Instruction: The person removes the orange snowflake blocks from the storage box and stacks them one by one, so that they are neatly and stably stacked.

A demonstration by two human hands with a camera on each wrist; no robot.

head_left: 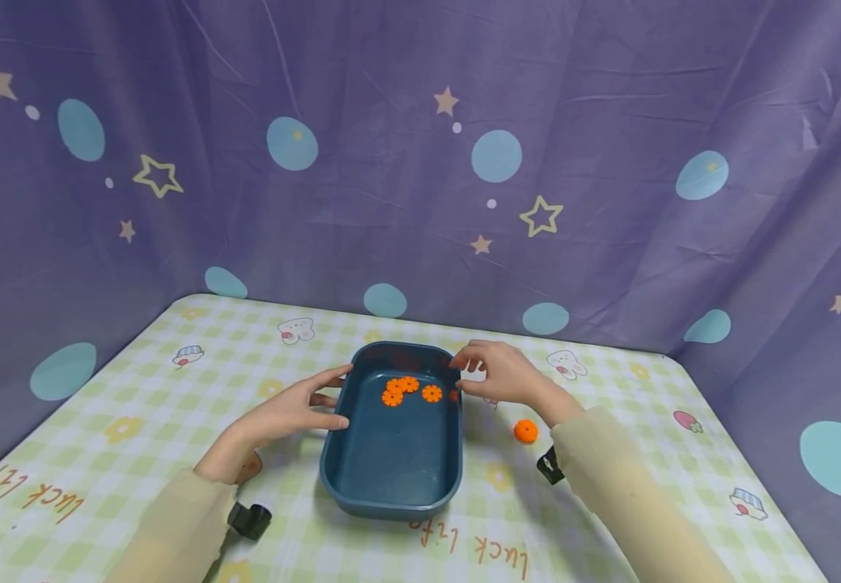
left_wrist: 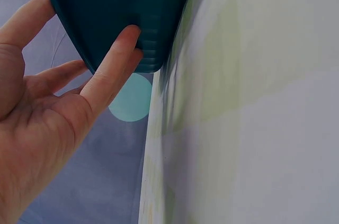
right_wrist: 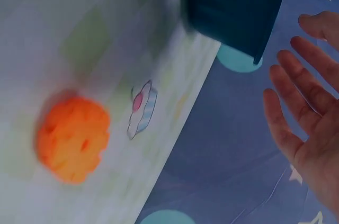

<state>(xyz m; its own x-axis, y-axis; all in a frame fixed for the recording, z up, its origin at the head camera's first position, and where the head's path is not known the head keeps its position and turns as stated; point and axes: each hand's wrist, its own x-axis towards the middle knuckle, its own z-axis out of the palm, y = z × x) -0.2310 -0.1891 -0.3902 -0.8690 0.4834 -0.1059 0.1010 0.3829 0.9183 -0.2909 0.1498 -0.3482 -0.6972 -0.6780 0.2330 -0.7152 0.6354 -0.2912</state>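
Observation:
A dark blue-green plastic bin (head_left: 398, 453) sits on the table, with several small orange flower-shaped pieces (head_left: 431, 393) lying inside toward its far end. My left hand (head_left: 292, 413) rests its spread, fairly straight fingers along the bin's left side; in the left wrist view, fingertips (left_wrist: 130, 33) touch the outer wall. On the other side, my right hand (head_left: 496, 374) hovers at the right rim near the far corner. The right wrist view shows its fingers loosely spread, with nothing held and a gap to the bin. A thicker orange scalloped piece (head_left: 525, 431) lies on the cloth under the right forearm.
A green-and-white checked tablecloth (head_left: 282, 486) with printed cartoons covers the table. Behind it and at both sides hangs a purple curtain (head_left: 391, 202) with stars and pale blue ovals. Black straps (head_left: 248, 520) show at both wrists.

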